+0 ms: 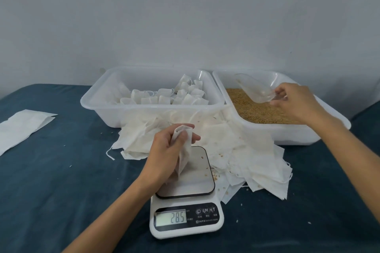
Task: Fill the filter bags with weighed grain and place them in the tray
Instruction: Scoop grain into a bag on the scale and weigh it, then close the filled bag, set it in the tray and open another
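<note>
Two white plastic tubs side by side at the back of a dark blue tabletop (61, 170). Left tray (98, 107) packed with filled white filter bags (164, 96), drawstrings showing. Right tub (287, 131) holding golden-brown grain (257, 109). Left hand (170, 150) gripping an empty filter bag (184, 150) above the platform of a white kitchen scale (186, 211); bag crumpled, thin, long axis hanging roughly upright, mouth at top. Scale display reading 28.5. Right hand (292, 100) pinching the handle of a clear plastic scoop (253, 88) over the grain. Loose heap of empty bags (246, 150) between tubs and scale.
</note>
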